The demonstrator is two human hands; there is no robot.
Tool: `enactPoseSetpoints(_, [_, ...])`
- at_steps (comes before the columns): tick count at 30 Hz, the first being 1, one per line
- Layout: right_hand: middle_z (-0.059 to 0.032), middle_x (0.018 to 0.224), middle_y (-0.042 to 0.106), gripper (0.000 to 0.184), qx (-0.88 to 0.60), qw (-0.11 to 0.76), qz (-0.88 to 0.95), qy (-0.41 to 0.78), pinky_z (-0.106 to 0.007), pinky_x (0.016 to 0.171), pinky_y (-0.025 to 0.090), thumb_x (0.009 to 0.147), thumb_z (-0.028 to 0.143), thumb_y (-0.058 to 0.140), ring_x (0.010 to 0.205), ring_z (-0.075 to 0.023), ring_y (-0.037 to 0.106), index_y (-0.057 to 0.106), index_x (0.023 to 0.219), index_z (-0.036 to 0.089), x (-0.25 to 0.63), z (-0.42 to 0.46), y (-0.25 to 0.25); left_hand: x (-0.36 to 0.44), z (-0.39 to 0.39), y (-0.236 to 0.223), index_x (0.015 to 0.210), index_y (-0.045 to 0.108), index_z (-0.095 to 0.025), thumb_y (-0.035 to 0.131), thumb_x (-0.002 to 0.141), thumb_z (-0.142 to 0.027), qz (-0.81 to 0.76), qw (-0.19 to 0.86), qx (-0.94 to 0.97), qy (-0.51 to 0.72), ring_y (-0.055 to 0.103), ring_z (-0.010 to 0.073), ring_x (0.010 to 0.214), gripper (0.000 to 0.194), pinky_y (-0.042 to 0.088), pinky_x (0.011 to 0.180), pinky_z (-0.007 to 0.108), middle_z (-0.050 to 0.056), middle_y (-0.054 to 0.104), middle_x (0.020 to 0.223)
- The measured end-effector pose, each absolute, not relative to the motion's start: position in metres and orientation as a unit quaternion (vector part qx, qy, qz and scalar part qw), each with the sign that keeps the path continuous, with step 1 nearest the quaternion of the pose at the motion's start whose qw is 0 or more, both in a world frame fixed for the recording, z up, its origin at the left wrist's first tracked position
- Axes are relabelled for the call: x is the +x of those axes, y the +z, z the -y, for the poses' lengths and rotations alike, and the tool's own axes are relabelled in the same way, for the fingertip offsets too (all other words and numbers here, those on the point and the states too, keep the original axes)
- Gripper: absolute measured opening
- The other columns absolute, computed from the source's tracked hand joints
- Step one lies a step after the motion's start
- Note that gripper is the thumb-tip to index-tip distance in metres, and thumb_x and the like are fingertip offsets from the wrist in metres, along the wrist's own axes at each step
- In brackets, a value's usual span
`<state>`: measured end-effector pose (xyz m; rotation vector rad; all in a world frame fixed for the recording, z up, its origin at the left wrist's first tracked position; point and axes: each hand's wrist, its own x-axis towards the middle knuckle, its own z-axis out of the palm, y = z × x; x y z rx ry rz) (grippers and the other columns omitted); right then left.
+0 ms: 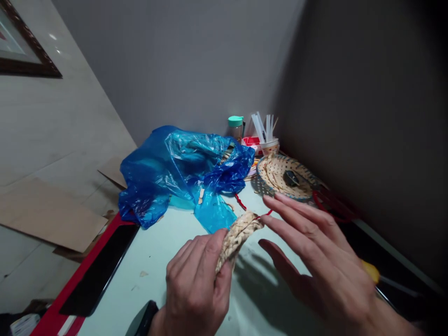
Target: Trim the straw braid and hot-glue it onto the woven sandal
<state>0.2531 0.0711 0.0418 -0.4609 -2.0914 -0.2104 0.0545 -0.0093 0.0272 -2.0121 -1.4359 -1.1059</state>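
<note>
My left hand (199, 280) is wrapped round a braided straw piece (240, 233), pale and thick, its far end pointing up and to the right. A short red cord (265, 215) comes out of that far end. To the right, my right hand (318, 252) has its fingers stretched out and the thumb apart, with the fingertips close to the cord. Whether a fingertip touches the cord I cannot tell. The lower part of the braided piece is hidden in my left hand.
A blue plastic bag (185, 163) lies at the back of the pale table (122, 280). Behind the hands stand a woven basket (287, 175), a cup of pale sticks (269, 145) and a green-lidded jar (235, 127). A black phone-like slab (100, 270) lies along the left edge.
</note>
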Motion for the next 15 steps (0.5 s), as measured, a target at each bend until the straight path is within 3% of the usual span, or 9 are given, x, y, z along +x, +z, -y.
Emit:
enactPoseSetpoints(4, [-0.0223, 0.14, 0.064, 0.049, -0.192, 0.462, 0.863, -0.076, -0.046, 0.107, 0.049, 0.089, -0.002, 0.072, 0.133, -0.0304, 0.056, 0.059, 0.135, 0.005, 0.2539, -0.0738, 0.0391, 0.057, 0.0094, 0.0268, 0.116, 0.067, -0.008, 0.053, 0.091, -0.003, 0.513, 0.19, -0.744, -0.384, 0.073, 0.0193, 0.075, 0.028, 0.056, 0.071, 0.032, 0.01, 0.079, 0.089])
enactPoseSetpoints(8, [-0.0256, 0.128, 0.07, 0.034, -0.187, 0.474, 0.857, -0.078, -0.043, 0.088, 0.054, 0.089, -0.007, 0.069, 0.108, -0.0274, 0.068, 0.065, 0.122, 0.0, 0.2553, -0.0771, 0.0366, 0.0551, 0.0107, 0.0272, 0.115, 0.066, -0.01, 0.052, 0.089, -0.003, 0.514, 0.176, -0.741, -0.393, 0.073, 0.0194, 0.076, 0.03, 0.056, 0.072, 0.032, 0.011, 0.079, 0.092])
enactPoseSetpoints(15, [-0.0172, 0.115, 0.073, 0.029, -0.179, 0.477, 0.858, -0.068, -0.038, 0.083, 0.053, 0.089, -0.008, 0.063, 0.1, -0.023, 0.067, 0.066, 0.116, 0.003, 0.2591, -0.0693, 0.0407, 0.0523, 0.0152, 0.0201, 0.122, 0.065, -0.012, 0.055, 0.088, -0.004, 0.524, 0.119, -0.737, -0.409, 0.074, 0.0191, 0.093, 0.036, 0.058, 0.084, 0.03, 0.012, 0.078, 0.104])
